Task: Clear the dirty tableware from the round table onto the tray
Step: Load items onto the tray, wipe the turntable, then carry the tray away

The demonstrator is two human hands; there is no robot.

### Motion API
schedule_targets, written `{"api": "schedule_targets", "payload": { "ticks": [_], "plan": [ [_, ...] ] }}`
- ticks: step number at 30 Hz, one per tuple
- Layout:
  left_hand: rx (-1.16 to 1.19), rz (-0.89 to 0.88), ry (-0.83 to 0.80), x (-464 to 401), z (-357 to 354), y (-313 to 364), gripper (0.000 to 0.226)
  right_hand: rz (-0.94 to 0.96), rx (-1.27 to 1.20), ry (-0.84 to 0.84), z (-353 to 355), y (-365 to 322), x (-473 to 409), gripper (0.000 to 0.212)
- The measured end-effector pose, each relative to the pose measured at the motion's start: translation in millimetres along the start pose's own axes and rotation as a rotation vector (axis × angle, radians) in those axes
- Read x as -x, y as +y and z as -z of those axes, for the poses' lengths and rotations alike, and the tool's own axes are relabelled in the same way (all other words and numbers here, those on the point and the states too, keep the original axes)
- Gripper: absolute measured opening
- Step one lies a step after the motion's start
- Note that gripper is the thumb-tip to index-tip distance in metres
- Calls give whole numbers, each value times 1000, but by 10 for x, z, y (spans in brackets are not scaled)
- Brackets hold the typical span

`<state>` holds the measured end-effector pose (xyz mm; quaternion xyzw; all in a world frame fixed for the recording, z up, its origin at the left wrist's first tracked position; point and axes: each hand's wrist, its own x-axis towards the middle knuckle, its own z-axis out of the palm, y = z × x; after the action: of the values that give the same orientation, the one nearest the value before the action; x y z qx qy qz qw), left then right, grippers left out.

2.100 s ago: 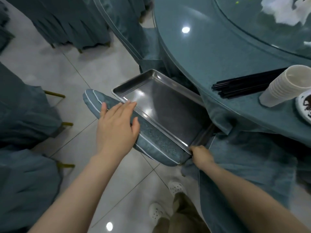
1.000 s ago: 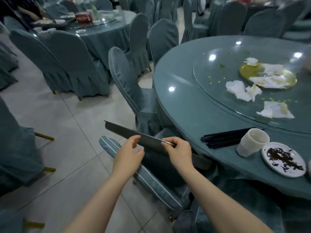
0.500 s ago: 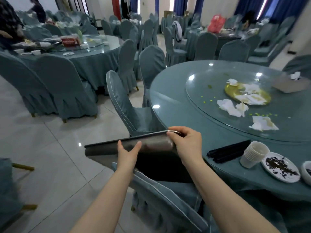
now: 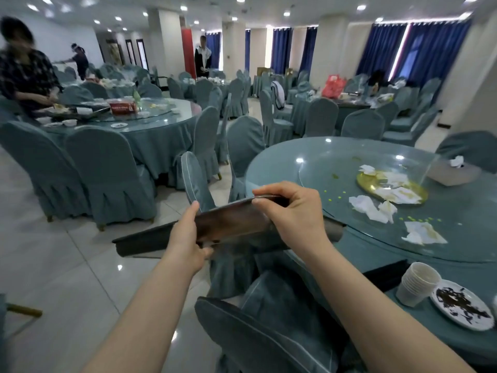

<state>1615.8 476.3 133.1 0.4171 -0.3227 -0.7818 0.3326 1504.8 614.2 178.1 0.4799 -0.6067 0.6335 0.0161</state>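
Two hands on the tray (image 4: 231, 224) and we have it up in the air, off the table's (image 4: 269, 168) near-left edge and above a covered chair (image 4: 269, 327). The tray is tilted, its underside facing us, its left end dipping lower. Our left hand (image 4: 185, 238) grips the lower long rim, thumb up across the metal and fingers curled underneath. Our right hand (image 4: 293, 211) pinches the upper rim, fingers hooked over the top edge and thumb on our side.

On the table, the dirty things sit at the near-right edge: a stack of cups (image 4: 416, 284) lying tipped with its mouth up and to the right, and just beside it, further right, a white plate (image 4: 461, 308) smeared with dark scraps. Black chopsticks (image 4: 382, 275) lie in a bundle just left of the cups, running back toward the tray. Nothing of this touches the tray.

Further in, the glass turntable (image 4: 322, 173) carries crumpled napkins (image 4: 371, 208), green crumbs and a yellow dish (image 4: 368, 181) half buried in paper. A tissue box (image 4: 454, 173) stands at the far-right edge.

Beyond us, more round tables and chairs, and a person (image 4: 24, 71) bent over one at the far left.
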Motion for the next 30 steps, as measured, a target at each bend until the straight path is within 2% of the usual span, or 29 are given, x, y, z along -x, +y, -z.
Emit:
{"api": "schedule_targets", "payload": {
  "ticks": [4,7,11,13,17,19,26,30],
  "plan": [
    [-30,-94,-75,12,-196,177,26,124,29,10,70,-169,-180,23],
    [-55,-87,-91,-50,-350,192,34,146,36,30,163,-138,-212,25],
    [-155,-1,-142,-280,-487,36,12,145,151,60,326,73,-143,20],
    [-182,17,-160,-396,-540,-85,10,177,214,76,396,190,-92,15],
    [-182,-27,-188,-633,-694,-208,26,208,255,115,493,372,-30,13],
    [-192,-40,-221,-755,-804,-240,27,219,262,138,556,483,-58,13],
    [-223,22,-239,-1283,-1110,-484,15,93,336,114,630,988,-164,14],
    [-244,-1,-243,-1528,-1152,-602,20,-27,325,32,654,1289,-145,15]
  ]
}}
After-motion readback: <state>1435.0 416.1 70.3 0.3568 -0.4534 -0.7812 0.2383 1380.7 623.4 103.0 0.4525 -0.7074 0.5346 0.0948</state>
